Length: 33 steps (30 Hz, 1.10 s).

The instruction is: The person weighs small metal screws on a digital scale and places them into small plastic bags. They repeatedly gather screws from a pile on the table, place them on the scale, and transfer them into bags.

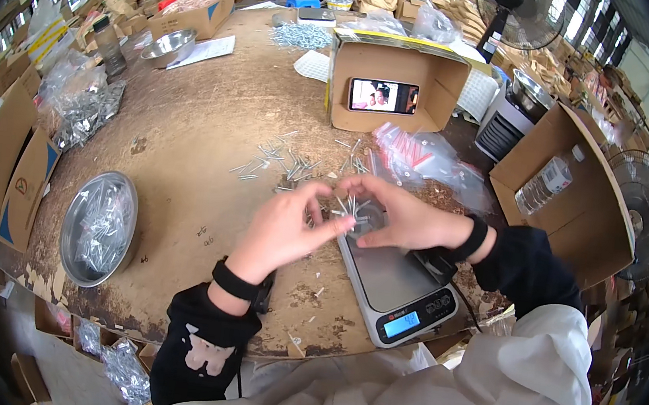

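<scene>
My left hand (286,226) and my right hand (411,216) face each other above the far end of a digital scale (392,278) with a lit blue display. Thin silvery metal pins (351,205) stick up between them, by my left thumb and fingertips. My right fingers and thumb curve around a see-through holder (371,217); whether it is a bag or a small dish I cannot tell. More loose pins (297,166) lie scattered on the table just beyond my hands. Clear zip bags (418,153) with red strips lie past my right hand.
At the left stands a metal bowl (100,229) with filled clear bags. A carton on its side (399,59) holds a phone (383,96). To the right, another carton (572,207) contains a plastic bottle (549,180). A screw pile (301,36) and an empty-looking bowl (169,49) sit farther back.
</scene>
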Available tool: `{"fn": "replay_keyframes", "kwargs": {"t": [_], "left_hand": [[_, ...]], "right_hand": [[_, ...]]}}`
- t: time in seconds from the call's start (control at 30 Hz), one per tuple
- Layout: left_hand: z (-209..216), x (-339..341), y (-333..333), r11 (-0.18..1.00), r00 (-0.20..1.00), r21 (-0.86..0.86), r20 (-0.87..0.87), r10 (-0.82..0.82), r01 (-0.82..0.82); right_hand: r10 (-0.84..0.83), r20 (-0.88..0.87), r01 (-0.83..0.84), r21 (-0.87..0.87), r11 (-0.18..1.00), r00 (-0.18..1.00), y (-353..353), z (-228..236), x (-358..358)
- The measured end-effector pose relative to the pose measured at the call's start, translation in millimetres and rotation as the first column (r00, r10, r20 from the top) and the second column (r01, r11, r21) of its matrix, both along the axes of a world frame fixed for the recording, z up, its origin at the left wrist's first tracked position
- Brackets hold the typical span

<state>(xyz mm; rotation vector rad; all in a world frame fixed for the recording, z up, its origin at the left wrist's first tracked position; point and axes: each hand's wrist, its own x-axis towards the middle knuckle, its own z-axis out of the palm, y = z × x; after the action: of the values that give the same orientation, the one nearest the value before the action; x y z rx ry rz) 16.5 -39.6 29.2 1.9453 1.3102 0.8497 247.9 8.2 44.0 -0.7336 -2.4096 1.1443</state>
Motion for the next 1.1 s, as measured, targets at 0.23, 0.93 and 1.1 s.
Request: {"fn": "replay_keyframes", "kwargs": {"t": [0.23, 0.93, 1.1], "left_hand": [[6.3, 20.6, -14.3, 0.994, 0.997, 0.086, 0.047, 0.065, -0.068], [6.9, 26.2, -19.0, 0.968, 0.997, 0.239, -0.01, -0.077, 0.077], [9.9, 24.4, -16.4, 0.952, 0.983, 0.244, -0.062, -0.174, 0.184]], "right_hand": [[-0.026, 0.199, -0.038, 0.308, 0.951, 0.98, -40.3, 24.4, 43.2], [-0.592, 0.233, 0.417, 0.517, 0.747, 0.772, 25.8, -51.2, 184.8], [-0.595, 0.187, 0.43, 0.53, 0.731, 0.782, 24.1, -51.1, 178.5]]}}
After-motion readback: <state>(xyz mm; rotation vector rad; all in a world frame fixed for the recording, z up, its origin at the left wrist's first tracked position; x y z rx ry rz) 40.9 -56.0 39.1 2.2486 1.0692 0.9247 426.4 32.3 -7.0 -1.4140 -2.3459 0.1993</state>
